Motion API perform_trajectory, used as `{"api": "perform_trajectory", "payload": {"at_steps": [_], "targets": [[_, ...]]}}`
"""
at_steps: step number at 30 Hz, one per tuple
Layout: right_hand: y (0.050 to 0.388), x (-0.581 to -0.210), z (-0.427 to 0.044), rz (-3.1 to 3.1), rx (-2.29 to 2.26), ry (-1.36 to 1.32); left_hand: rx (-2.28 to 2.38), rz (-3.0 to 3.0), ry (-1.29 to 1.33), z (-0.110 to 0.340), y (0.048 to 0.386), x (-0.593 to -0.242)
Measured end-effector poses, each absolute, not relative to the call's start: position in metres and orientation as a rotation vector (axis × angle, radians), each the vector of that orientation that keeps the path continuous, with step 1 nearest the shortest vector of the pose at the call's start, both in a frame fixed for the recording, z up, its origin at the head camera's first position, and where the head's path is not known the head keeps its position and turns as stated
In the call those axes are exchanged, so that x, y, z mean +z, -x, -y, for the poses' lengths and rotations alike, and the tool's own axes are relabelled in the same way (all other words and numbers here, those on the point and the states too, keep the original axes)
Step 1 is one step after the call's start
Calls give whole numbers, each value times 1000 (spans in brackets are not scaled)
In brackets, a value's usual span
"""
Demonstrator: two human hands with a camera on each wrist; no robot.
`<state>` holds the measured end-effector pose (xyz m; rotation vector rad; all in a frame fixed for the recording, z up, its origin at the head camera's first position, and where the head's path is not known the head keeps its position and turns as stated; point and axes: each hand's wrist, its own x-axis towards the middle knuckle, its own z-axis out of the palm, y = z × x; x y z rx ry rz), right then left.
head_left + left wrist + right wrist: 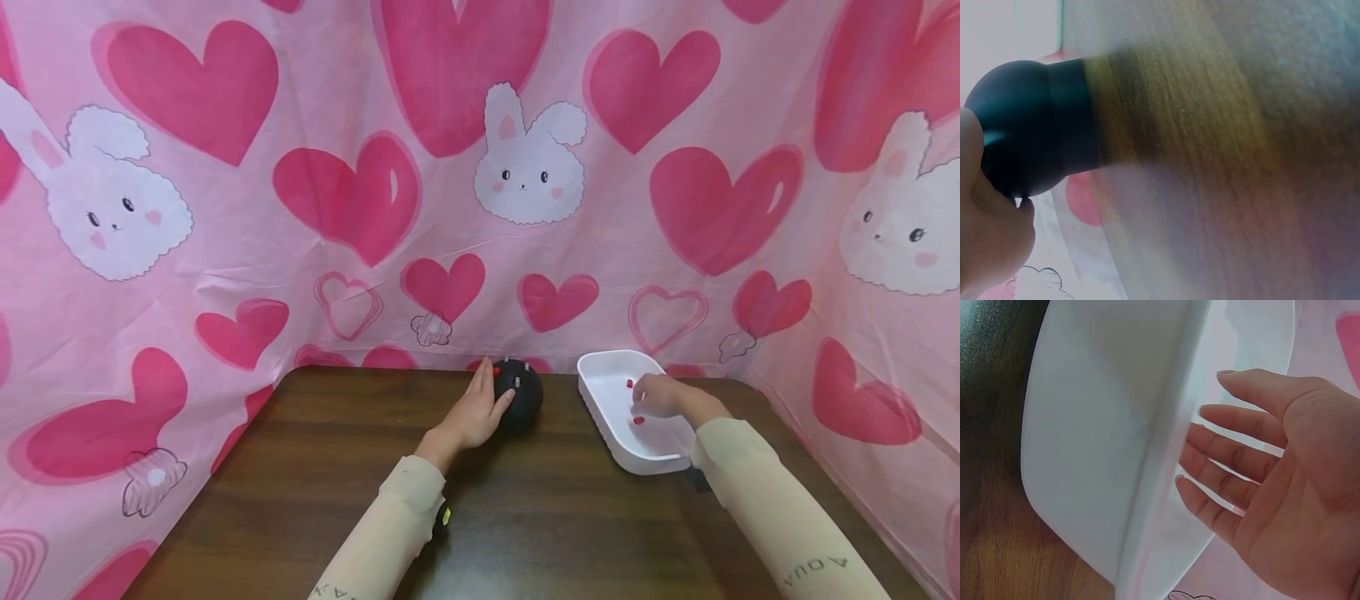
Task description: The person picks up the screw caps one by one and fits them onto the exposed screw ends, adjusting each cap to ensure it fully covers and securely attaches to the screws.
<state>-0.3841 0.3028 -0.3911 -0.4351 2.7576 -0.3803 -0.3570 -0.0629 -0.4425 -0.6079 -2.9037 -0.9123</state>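
Note:
A black ball-shaped stand (528, 407) with several small metal pegs on top and a wider-necked base stands on the table. My left hand (475, 410) holds its left side, thumb across the front and fingers along the far side; in the left wrist view the hand (994, 234) cups the black ball (1019, 125). One small red piece (497, 371) sits on the ball near the fingertips. Over the white tray (611, 425) reaches my right hand (660, 396). The right wrist view has this hand (1272, 462) with fingers spread and slightly bent, nothing visible between them. Small red pieces (639, 421) lie in the tray.
The brown wooden table (337, 483) carries the stand and, to its right, the tray. A pink cloth with hearts and rabbits (450, 208) hangs behind and at both sides. A dark object (699, 479) shows under my right forearm, beside the tray.

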Motion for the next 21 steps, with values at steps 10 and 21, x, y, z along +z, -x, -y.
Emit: {"api": "perform_trajectory", "payload": {"at_steps": [10, 21], "targets": [[380, -396, -300, -2704, -396, 465, -924, 2905, 607, 63, 357, -445], [381, -397, -298, -2732, -390, 640, -932, 2885, 619, 63, 361, -449]]}}
